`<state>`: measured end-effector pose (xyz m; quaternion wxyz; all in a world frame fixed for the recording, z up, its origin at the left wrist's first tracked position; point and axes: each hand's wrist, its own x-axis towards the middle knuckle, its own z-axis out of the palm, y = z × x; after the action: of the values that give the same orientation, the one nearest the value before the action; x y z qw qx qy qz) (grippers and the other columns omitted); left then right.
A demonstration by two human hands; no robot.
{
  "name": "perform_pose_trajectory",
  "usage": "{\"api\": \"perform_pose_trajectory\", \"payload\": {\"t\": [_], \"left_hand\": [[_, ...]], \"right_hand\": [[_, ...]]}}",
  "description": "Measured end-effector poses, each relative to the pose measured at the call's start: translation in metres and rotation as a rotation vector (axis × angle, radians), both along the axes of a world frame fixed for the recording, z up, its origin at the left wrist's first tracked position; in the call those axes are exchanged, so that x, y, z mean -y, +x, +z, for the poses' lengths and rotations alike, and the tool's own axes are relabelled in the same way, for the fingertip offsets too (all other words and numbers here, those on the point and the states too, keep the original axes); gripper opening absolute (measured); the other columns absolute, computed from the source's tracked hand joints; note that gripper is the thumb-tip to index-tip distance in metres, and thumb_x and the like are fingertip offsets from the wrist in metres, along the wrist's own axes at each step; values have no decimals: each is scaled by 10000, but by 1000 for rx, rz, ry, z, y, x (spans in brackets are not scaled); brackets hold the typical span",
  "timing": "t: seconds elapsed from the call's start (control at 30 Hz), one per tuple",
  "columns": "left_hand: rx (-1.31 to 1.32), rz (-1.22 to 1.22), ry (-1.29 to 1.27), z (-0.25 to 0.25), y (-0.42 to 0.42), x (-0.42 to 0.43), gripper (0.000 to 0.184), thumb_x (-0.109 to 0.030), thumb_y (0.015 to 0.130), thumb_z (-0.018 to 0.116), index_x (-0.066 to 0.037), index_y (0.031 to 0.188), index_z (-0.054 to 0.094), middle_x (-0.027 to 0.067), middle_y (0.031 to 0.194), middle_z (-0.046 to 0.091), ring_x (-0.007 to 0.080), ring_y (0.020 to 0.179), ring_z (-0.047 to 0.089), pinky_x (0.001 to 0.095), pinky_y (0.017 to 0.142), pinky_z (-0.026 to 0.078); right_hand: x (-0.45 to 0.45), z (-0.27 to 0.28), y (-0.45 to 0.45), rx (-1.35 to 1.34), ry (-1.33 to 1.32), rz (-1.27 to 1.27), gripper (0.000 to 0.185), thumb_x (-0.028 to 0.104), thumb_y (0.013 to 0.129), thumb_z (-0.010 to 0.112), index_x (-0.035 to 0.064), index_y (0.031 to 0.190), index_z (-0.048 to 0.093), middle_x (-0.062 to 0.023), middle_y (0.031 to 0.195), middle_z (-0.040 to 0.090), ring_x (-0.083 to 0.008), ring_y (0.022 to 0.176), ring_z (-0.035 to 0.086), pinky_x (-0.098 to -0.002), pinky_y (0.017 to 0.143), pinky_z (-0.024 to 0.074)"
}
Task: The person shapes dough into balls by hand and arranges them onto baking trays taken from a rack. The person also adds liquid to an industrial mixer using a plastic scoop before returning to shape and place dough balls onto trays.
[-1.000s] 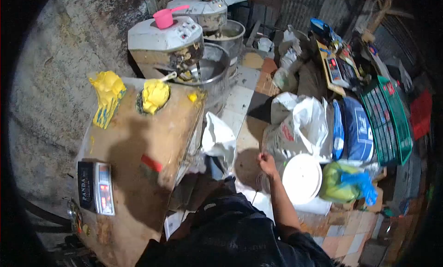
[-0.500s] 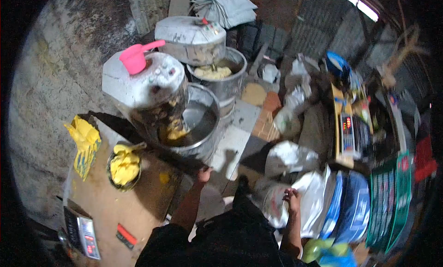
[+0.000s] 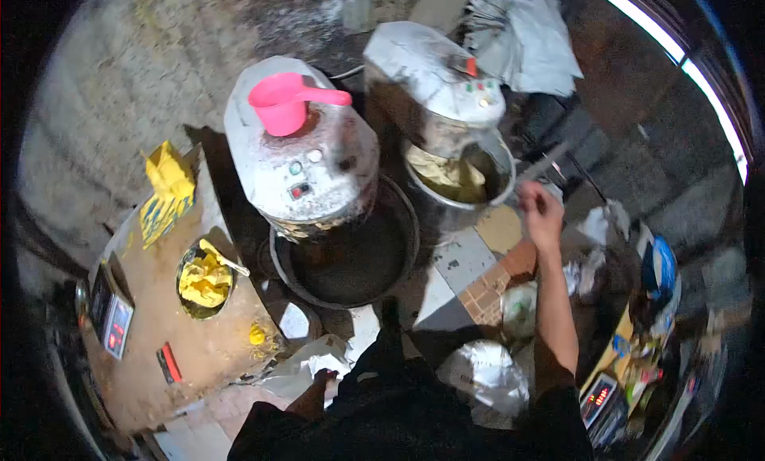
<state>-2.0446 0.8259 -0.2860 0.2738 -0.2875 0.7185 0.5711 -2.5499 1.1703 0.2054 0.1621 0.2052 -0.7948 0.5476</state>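
My right hand (image 3: 543, 212) is raised beside the rim of the far mixing bowl (image 3: 510, 186), fingers curled in. A narrow grey strip (image 3: 548, 161) shows just beyond the fingertips; whether they hold it or anything else is unclear. Pale dough (image 3: 446, 174) lies in that bowl under the far mixer's head (image 3: 434, 86). Low by my body, my left hand (image 3: 323, 376) is small and dark against a whitish sheet, its fingers indistinct. In front stands the near mixer (image 3: 303, 158), a pink dipper (image 3: 283, 104) on top, above a dark-looking bowl (image 3: 416, 242).
On the left table (image 3: 215, 349) are a yellow-filled tub (image 3: 205, 282), a yellow packet (image 3: 169, 186), a red-and-black scraper-like tool (image 3: 170, 363) and a digital scale (image 3: 117, 325). Silvery wrapping (image 3: 486, 373) lies near my legs. Another lit scale (image 3: 598, 397) is at lower right.
My view has turned right and moved nearer the mixers. My right hand has gone from beside the sacks up to the far bowl; my left hand is lower, closer to my body.
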Motion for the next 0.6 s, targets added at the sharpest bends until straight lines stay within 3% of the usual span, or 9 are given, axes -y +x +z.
{"api": "perform_pose_trajectory", "payload": {"t": [0.03, 0.1, 0.17, 0.3, 0.37, 0.4, 0.5, 0.57, 0.6], "left_hand": [[261, -153, -397, 13, -2, -9, 262, -367, 807, 641, -120, 726, 672, 38, 596, 598, 173, 542, 556, 356, 512, 441], [341, 53, -350, 4, -6, -20, 241, -354, 811, 636, -119, 765, 671, 42, 614, 600, 176, 549, 557, 353, 513, 445], [315, 284, -267, -3, -19, -34, 225, -340, 815, 631, -119, 803, 670, 46, 632, 603, 179, 555, 558, 350, 513, 449], [70, 679, -161, -25, -69, -66, 210, -314, 822, 621, -118, 881, 668, 53, 668, 607, 186, 567, 561, 344, 514, 458], [-403, 780, -240, -18, -108, -84, 213, -301, 826, 616, -117, 919, 667, 57, 687, 610, 189, 574, 562, 340, 515, 462], [-102, 1087, 62, -4, -131, -102, 265, -274, 849, 571, -115, 1053, 628, 69, 731, 596, 194, 586, 563, 333, 505, 473], [-80, 1288, 295, 16, -172, -135, 292, -292, 882, 532, -95, 1080, 619, 2, 697, 524, 134, 572, 514, 313, 493, 454], [33, 1391, 255, 29, -190, -157, 325, -329, 868, 569, -91, 1082, 627, 6, 718, 547, 144, 586, 530, 308, 506, 463], [-245, 1226, 68, -3, -175, -184, 373, -355, 860, 583, -61, 1086, 624, 11, 709, 553, 148, 577, 526, 302, 496, 457]], "right_hand": [[50, 19, -27, -131, 95, 64, 164, 79, 898, 552, -32, 999, 619, -30, 791, 626, -107, 737, 574, -235, 693, 467], [142, 18, -94, 323, -501, 504, 176, 113, 890, 569, -20, 987, 628, -39, 844, 653, -117, 758, 593, -255, 720, 485], [222, 72, -91, -134, 155, 403, 218, 183, 879, 588, -5, 976, 640, -76, 834, 663, -122, 760, 602, -280, 737, 493], [348, 76, -158, -376, 655, 564, 314, 318, 895, 550, 34, 978, 654, -132, 793, 650, -151, 748, 626, -309, 711, 499], [399, 85, -173, -491, 893, 659, 342, 353, 904, 528, 45, 983, 655, -144, 786, 645, -166, 742, 637, -317, 703, 501], [414, 85, -169, -246, 898, 710, 367, 372, 911, 508, 37, 945, 656, -141, 775, 645, -184, 719, 641, -324, 679, 505], [441, 76, -151, 796, 585, 893, 414, 398, 933, 440, 21, 920, 612, -114, 690, 615, -210, 568, 610, -351, 492, 489], [455, 72, -157, 921, 614, 916, 404, 395, 940, 427, 26, 947, 591, -99, 648, 583, -189, 487, 552, -328, 426, 448], [455, 67, -157, 930, 628, 935, 404, 395, 940, 427, 26, 947, 591, -99, 648, 583, -189, 487, 552, -328, 426, 448]]}}
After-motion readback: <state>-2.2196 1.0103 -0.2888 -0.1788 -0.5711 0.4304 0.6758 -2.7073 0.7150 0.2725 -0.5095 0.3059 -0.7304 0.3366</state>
